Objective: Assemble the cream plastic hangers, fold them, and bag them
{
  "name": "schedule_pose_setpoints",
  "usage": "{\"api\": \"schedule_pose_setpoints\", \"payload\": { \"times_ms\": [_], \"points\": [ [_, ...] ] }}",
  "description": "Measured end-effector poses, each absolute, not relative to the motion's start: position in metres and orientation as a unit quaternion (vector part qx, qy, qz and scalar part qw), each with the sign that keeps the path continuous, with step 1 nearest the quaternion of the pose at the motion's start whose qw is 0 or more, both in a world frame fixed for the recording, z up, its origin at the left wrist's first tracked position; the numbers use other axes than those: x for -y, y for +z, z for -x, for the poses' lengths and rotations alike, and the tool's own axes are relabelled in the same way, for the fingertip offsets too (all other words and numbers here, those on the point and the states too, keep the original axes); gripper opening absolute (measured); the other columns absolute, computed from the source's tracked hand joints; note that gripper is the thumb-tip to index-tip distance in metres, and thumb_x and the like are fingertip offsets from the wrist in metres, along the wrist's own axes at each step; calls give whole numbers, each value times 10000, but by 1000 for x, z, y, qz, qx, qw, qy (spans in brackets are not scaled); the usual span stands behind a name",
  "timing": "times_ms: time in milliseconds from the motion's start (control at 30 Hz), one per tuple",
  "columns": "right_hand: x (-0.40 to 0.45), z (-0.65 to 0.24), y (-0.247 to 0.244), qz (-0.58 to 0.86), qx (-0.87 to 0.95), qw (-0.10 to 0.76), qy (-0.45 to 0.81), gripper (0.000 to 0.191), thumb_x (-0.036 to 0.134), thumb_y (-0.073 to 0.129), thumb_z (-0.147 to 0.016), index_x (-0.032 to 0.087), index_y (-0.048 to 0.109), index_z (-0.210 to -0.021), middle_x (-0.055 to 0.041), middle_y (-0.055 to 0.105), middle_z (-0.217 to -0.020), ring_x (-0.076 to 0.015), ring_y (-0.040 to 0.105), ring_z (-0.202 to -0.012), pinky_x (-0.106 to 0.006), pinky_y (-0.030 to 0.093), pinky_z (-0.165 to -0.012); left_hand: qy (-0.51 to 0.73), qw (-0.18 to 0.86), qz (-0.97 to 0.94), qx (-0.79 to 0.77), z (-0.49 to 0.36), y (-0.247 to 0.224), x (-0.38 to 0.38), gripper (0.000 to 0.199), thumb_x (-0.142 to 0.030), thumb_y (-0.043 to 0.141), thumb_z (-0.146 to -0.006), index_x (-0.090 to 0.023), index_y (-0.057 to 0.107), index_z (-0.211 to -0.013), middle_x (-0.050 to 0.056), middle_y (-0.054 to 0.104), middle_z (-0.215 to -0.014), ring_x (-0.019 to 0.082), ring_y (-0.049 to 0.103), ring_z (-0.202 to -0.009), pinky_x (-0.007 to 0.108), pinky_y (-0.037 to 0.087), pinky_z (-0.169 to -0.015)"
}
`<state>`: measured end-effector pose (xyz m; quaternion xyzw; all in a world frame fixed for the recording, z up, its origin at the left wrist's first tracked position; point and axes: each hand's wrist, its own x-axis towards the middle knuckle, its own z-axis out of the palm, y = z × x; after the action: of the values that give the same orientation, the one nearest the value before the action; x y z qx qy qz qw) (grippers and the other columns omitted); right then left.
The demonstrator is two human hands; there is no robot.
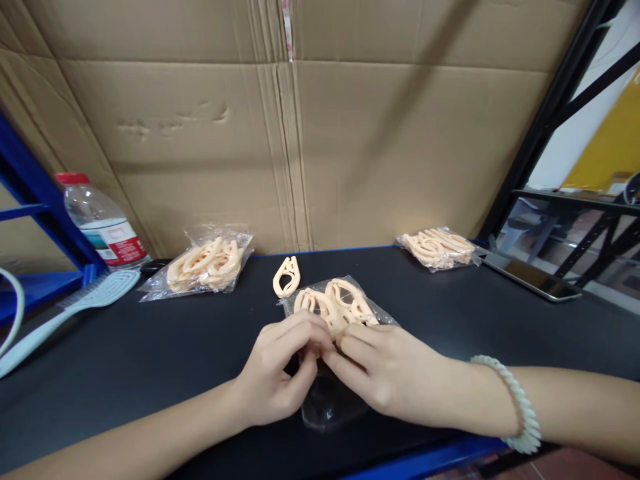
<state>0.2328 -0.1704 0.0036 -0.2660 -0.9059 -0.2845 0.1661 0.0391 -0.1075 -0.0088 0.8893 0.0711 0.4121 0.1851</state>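
Observation:
A clear plastic bag (327, 407) lies on the black table in front of me, holding peach looped plastic pieces (350, 300) that look like folded hangers. My left hand (285, 367) has its thumb and fingers pinched on the bag's near side. Close against it, my right hand (390, 367) also grips the bag with bent fingers. The fingertips meet over the pieces and partly hide them. Just beyond the bag lies one loose peach piece (287, 277) of the same looped shape.
Filled bags of similar pieces lie at the back left (205, 263) and back right (440, 248). At the left are a pale blue hairbrush (95, 293) and a plastic bottle (107, 227). A phone-like device (533, 277) rests at the right edge. Cardboard (200, 133) walls the back.

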Motion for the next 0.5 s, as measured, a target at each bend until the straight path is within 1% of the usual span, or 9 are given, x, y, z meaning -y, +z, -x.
{"api": "schedule_pose_setpoints", "payload": {
  "times_ms": [67, 167, 200, 267, 300, 367, 433, 467, 500],
  "points": [
    [168, -231, -3, 298, 909, 127, -262, 290, 91, 434, -904, 27, 592, -1138, -143, 652, -898, -223, 597, -806, -340, 512, -662, 410, 184, -890, -71, -40, -8, 107, 234, 21, 461, -779, -145, 581, -892, 66, 596, -825, 166, 583, -769, 289, 504, -679],
    [171, -231, -3, 317, 908, 105, -252, 348, 104, 418, -910, 3, 530, -1224, -161, 642, -948, -229, 582, -848, -351, 503, -737, 407, 184, -892, -75, -39, -8, 107, 228, 29, 466, -779, -140, 579, -882, 72, 596, -821, 169, 581, -784, 291, 502, -695],
    [172, -232, 0, 314, 910, 109, -250, 339, 94, 412, -906, 5, 543, -1205, -152, 644, -927, -221, 579, -829, -342, 497, -728, 407, 185, -891, -76, -39, -8, 107, 227, 30, 465, -779, -137, 579, -883, 75, 597, -823, 169, 580, -785, 291, 500, -696],
    [175, -234, 10, 292, 917, 138, -236, 277, 77, 414, -882, 44, 619, -1066, -107, 638, -823, -194, 564, -732, -309, 473, -645, 406, 189, -891, -77, -39, -7, 107, 222, 29, 461, -780, -136, 576, -875, 79, 600, -824, 169, 579, -778, 290, 496, -689],
    [175, -236, 16, 281, 919, 164, -225, 248, 75, 421, -865, 72, 646, -968, -81, 622, -758, -180, 547, -676, -295, 449, -594, 405, 190, -891, -78, -38, -7, 107, 219, 27, 458, -779, -137, 573, -865, 80, 601, -822, 169, 578, -770, 289, 493, -681],
    [169, -241, 28, 274, 913, 231, -196, 220, 75, 432, -828, 112, 648, -815, -44, 583, -662, -158, 506, -599, -281, 406, -535, 405, 190, -891, -78, -38, -8, 107, 213, 24, 450, -775, -142, 568, -838, 77, 604, -806, 166, 574, -747, 284, 485, -660],
    [155, -245, 40, 300, 894, 291, -161, 215, 71, 432, -814, 125, 638, -788, -33, 585, -649, -150, 503, -602, -274, 415, -558, 400, 188, -894, -78, -39, -8, 107, 212, 23, 446, -771, -146, 565, -814, 71, 606, -779, 162, 570, -723, 277, 477, -643],
    [143, -247, 44, 317, 885, 310, -143, 214, 66, 433, -818, 128, 637, -807, -36, 607, -678, -150, 522, -634, -275, 434, -598, 397, 187, -895, -80, -39, -8, 107, 212, 23, 446, -770, -146, 567, -811, 69, 607, -773, 161, 570, -714, 274, 474, -637],
    [130, -248, 48, 332, 883, 309, -124, 206, 66, 446, -826, 134, 640, -836, -42, 634, -728, -155, 551, -693, -279, 454, -651, 395, 186, -896, -82, -39, -8, 107, 212, 23, 448, -770, -146, 569, -811, 69, 609, -770, 159, 570, -709, 272, 472, -634]
  ]
}}
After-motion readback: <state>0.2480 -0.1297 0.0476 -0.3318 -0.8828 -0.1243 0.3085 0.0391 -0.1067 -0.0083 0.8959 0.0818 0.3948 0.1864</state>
